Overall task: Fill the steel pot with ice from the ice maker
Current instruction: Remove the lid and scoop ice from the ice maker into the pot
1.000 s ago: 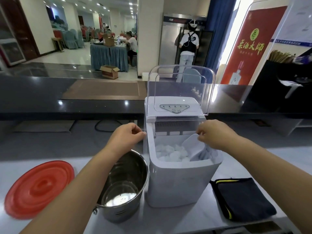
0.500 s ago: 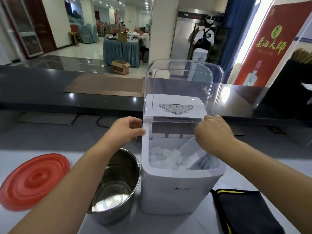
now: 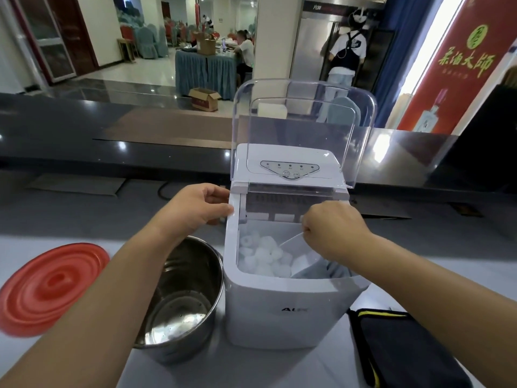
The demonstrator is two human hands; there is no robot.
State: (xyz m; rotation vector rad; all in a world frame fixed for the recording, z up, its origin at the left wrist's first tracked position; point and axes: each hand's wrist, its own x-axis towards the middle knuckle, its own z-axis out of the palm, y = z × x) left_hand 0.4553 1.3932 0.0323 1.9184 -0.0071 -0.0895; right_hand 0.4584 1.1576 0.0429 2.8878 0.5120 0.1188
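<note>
Ice maker (image 3: 285, 309): white, stands mid-desk (image 3: 279, 368); its clear lid (image 3: 302, 121) is raised upright.
Ice (image 3: 260, 256): pale pieces piled in the open bin, towards its left side.
Steel pot (image 3: 181, 303): upright, just beside the ice maker's left wall, towards the near edge; whether the pale patches on its bottom are ice or glare cannot be told.
Left hand (image 3: 195, 208): fingers curled, pinching the ice maker's upper left edge.
Right hand (image 3: 333, 233): inside the bin, fingers closed round a clear scoop (image 3: 296, 253) lying against the ice.
Red lid (image 3: 47, 287): flat near the left edge.
Black pouch (image 3: 402, 351): near right corner.
</note>
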